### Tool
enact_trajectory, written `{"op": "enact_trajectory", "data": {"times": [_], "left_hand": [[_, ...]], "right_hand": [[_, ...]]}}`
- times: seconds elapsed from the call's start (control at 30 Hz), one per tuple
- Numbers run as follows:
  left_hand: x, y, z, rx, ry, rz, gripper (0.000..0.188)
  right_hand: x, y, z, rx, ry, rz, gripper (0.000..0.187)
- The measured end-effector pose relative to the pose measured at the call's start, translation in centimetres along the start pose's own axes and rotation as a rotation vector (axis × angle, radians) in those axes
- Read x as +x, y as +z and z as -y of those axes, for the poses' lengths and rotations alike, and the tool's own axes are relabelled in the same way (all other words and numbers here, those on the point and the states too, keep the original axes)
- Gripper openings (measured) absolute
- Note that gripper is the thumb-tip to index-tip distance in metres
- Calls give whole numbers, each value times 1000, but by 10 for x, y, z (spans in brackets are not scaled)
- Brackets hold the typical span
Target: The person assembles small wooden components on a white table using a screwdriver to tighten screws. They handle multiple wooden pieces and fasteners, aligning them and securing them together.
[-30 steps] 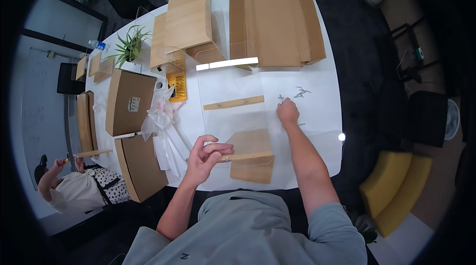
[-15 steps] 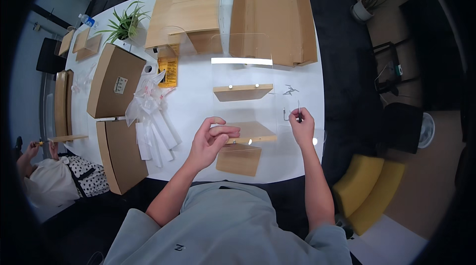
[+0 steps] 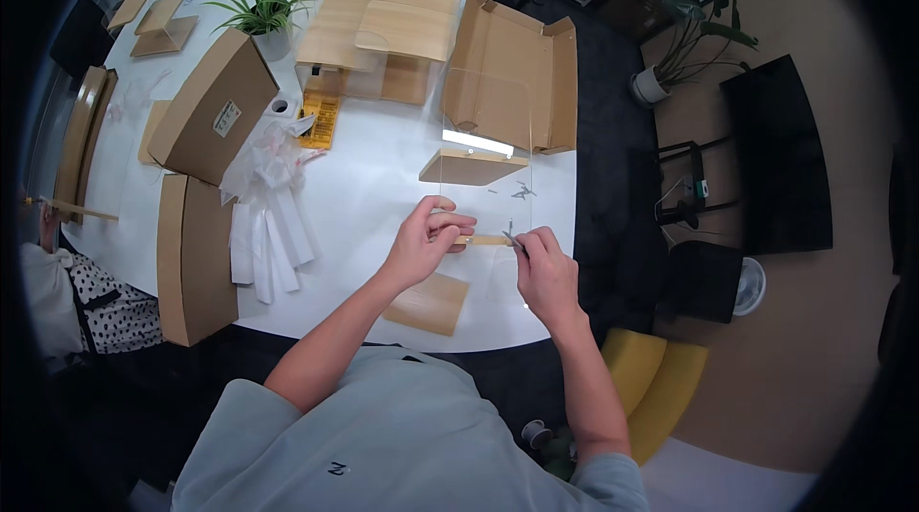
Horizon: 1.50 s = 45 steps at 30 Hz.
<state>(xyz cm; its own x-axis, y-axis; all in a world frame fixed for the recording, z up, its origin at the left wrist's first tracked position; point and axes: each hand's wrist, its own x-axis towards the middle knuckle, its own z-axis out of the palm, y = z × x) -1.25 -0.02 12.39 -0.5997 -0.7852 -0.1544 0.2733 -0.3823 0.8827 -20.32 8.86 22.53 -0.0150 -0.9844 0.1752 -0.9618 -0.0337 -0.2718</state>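
Observation:
My left hand point(image 3: 421, 246) is closed around the left end of a narrow wooden board point(image 3: 485, 240), thumb below and fingers above. At the board's right end, my right hand point(image 3: 550, 275) pinches a small, thin, dark metal tool point(image 3: 515, 243), its tip by the board's edge; its exact kind is too small to tell. A clear plastic panel point(image 3: 488, 110) extends away from my hands, past a second wooden board point(image 3: 474, 167). Several small metal screws point(image 3: 523, 190) lie beyond my right hand. A flat wooden piece point(image 3: 426, 303) rests below my left hand.
Left of my hands are white strips point(image 3: 273, 254), crumpled plastic bags point(image 3: 263, 167) and cardboard boxes point(image 3: 196, 263). An open cardboard box point(image 3: 517, 72), wooden stands point(image 3: 407, 14) and a potted plant point(image 3: 271, 19) stand farther back. Another person point(image 3: 105, 297) holds a wooden strip at far left.
My right hand has come left and down to the board's right end with the small metal tool. My left hand stays at the board. The whole view has shifted and turned.

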Motion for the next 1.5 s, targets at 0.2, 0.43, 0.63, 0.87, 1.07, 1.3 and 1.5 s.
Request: {"op": "enact_trajectory", "data": {"times": [0.2,0.43,0.63,0.87,1.07,1.3,1.5], "left_hand": [[-2,1,7,1,30,-14,23],[-7,2,13,-15,39,-25,24],[-9,5,17,0,54,-33,24],[-8,5,14,-8,53,-47,23],[-7,4,16,-20,59,-39,24],[-4,4,17,-39,51,-51,24],[-3,4,19,-38,66,-56,24]], "right_hand": [[-2,9,-1,-110,-37,-20,10],[-4,9,6,-239,-93,32,8],[-7,11,9,-286,-109,28,10],[-2,14,10,-295,-94,34,17],[-2,14,10,-264,-8,10,21],[-3,22,10,-252,40,-37,25],[0,26,13,-288,102,-31,31]]}}
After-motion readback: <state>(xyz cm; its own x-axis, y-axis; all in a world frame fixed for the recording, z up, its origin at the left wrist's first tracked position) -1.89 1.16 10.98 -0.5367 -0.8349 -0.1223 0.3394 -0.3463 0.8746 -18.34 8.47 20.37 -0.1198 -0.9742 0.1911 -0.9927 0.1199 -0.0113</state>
